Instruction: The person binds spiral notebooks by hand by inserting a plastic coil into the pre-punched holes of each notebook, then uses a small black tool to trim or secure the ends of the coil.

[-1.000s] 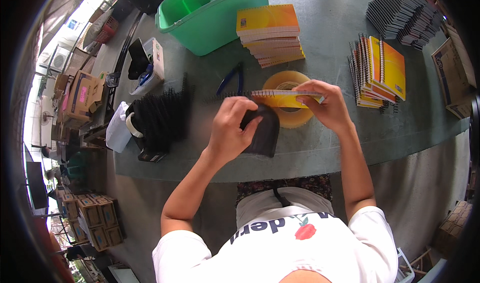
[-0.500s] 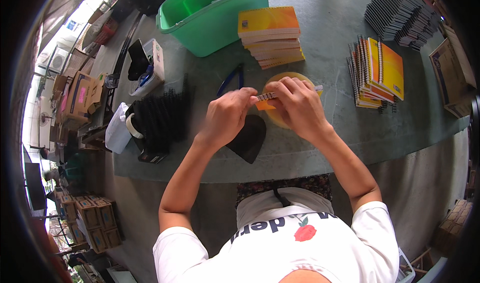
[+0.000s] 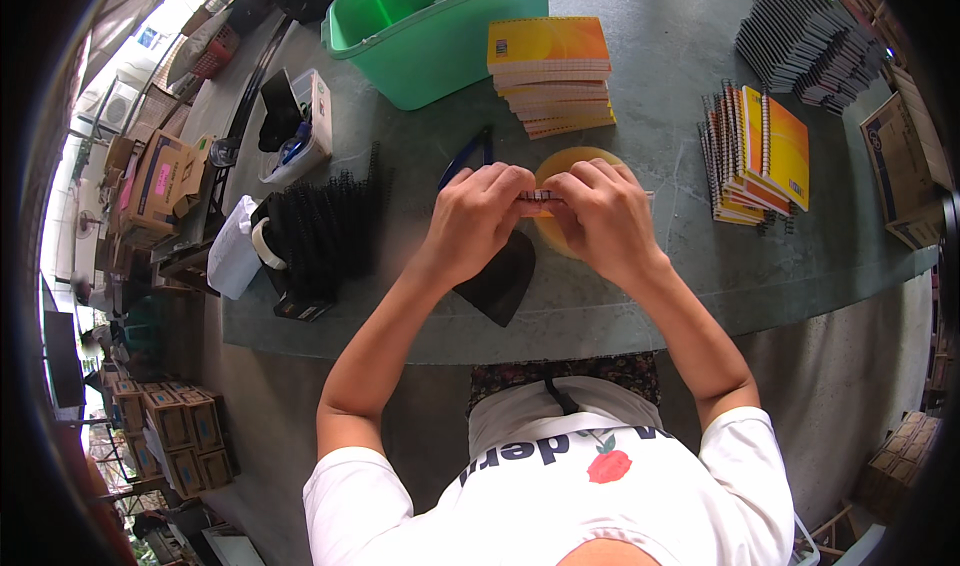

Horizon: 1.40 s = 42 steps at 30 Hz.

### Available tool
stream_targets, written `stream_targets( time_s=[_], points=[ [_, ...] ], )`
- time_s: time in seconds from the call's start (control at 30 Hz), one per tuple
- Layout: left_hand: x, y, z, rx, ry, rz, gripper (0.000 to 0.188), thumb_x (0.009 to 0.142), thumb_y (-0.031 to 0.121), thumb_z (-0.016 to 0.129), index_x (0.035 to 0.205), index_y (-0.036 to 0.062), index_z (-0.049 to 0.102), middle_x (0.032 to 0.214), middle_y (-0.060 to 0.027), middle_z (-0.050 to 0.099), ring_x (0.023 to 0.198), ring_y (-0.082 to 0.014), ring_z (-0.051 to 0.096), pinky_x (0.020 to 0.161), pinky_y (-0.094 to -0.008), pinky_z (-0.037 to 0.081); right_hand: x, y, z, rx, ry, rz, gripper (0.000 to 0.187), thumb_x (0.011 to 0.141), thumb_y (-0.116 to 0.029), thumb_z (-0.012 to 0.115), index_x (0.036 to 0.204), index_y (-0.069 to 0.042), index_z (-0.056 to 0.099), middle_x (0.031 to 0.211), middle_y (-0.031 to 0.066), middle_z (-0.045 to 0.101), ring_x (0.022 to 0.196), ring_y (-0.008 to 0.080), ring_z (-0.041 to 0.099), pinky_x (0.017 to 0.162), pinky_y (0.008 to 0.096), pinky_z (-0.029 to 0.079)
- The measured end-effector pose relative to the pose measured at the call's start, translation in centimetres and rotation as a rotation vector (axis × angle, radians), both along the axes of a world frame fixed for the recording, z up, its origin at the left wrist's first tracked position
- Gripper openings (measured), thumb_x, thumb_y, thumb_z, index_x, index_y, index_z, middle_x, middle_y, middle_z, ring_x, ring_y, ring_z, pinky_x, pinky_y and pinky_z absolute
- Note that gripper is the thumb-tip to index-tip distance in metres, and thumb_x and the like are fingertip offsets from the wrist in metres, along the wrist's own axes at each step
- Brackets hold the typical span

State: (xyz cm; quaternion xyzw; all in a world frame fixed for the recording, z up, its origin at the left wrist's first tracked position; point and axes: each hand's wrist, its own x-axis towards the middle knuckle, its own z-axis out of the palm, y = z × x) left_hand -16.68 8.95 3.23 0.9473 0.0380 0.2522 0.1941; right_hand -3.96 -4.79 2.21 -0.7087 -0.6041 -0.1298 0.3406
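Between my two hands, over the table, is a small orange notebook (image 3: 538, 197) seen nearly edge-on, with dark coil loops along its edge. My left hand (image 3: 478, 221) is closed on its left end, thumb and fingers pinching the looped edge. My right hand (image 3: 608, 214) grips the other end, and its fingers cover most of the cover. Beneath the right hand lies a round yellow disc (image 3: 556, 241), partly hidden. Just beyond my left hand rest blue-handled pliers (image 3: 468, 156). A dark, pointed flat piece (image 3: 500, 284) lies below the hands.
Behind stands a stack of yellow-orange notebooks (image 3: 550, 76) beside a green tub (image 3: 440, 51). Coil-bound notebooks (image 3: 757, 156) sit at right, near dark-edged stacks (image 3: 800, 41) and a carton (image 3: 900, 166). Black coils (image 3: 325, 231) and a white bin (image 3: 315, 131) are at left.
My left hand has shifted right, closer to my right hand, so less of the notebook's looped edge shows between them. The whole view has shifted slightly.
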Motion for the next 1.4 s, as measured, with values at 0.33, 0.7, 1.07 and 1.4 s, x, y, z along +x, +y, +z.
stream_targets(
  time_s=[0.33,0.7,1.07,1.4],
  points=[
    [0.2,0.1,-0.2,0.091,-0.044,0.034,0.021,0.078,0.009,0.070,0.096,0.0067,0.061,0.091,-0.0060,0.065,0.088,-0.0249,0.060,0.079,-0.0363,0.043,0.2,0.2,0.1,0.021,0.163,0.039,0.013,0.076,-0.007,0.067,0.089,-0.008,0.067,0.083,0.0053,0.066,0.078,0.0246,0.064,0.070,0.0364,0.050],
    [0.4,1.6,-0.3,0.077,0.092,-0.074,0.023,0.077,0.013,0.071,0.094,0.0077,0.057,0.090,-0.0071,0.060,0.086,-0.0269,0.057,0.080,-0.0366,0.042,0.2,0.1,-0.4,-0.003,0.142,0.037,0.011,0.081,-0.013,0.065,0.091,-0.009,0.066,0.085,0.0052,0.066,0.077,0.0251,0.063,0.069,0.0370,0.049],
    [-3.6,-1.8,-2.7,0.165,0.149,0.158,0.027,0.077,0.026,0.074,0.082,0.0068,0.056,0.079,-0.0076,0.057,0.080,-0.0284,0.055,0.070,-0.0386,0.043,0.1,0.7,-0.3,-0.019,0.125,-0.015,0.018,0.083,-0.020,0.065,0.098,-0.009,0.063,0.087,0.0038,0.067,0.083,0.0234,0.064,0.072,0.0362,0.048],
    [-6.2,-1.3,-5.3,-0.371,0.399,0.252,0.047,0.078,0.018,0.073,0.121,0.0073,0.056,0.109,-0.0146,0.060,0.095,-0.0320,0.060,0.082,-0.0381,0.048,-0.3,0.8,-0.1,0.073,0.207,-0.034,0.006,0.077,-0.009,0.067,0.081,-0.005,0.064,0.078,0.0076,0.066,0.079,0.0264,0.063,0.072,0.0371,0.048]
  ],
)
